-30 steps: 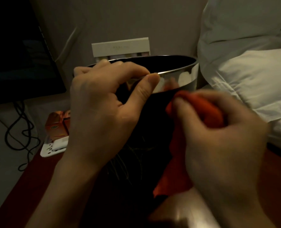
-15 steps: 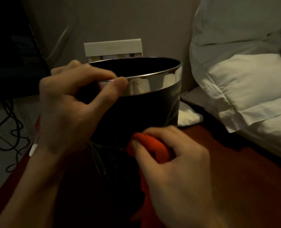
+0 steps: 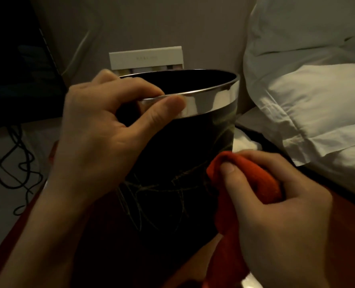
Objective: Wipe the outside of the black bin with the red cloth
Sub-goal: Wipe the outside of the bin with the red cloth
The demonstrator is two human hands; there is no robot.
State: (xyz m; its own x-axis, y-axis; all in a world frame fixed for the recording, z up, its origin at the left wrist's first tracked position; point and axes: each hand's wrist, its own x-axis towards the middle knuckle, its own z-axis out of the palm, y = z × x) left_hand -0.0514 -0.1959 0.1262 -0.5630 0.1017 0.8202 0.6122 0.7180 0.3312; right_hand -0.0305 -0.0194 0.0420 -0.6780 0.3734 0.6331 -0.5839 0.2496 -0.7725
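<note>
Right hand [image 3: 276, 217] is bunched tight around the red cloth [image 3: 253, 179], pressing it on the lower right side of the black bin [image 3: 178, 163]. Left hand [image 3: 101, 142] pinches the shiny silver rim [image 3: 211, 101], thumb outside. Bin sits on the reddish surface [image 3: 349, 225], white pillows [image 3: 309, 96] just behind.

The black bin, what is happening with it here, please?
A person is cleaning it. The left hand grips the shiny metal rim of the black bin, thumb outside and fingers over the edge, to steady it. The right hand holds a bunched red cloth against the bin's outer wall, low on its right side. The bin stands on a reddish surface beside white pillows.
</note>
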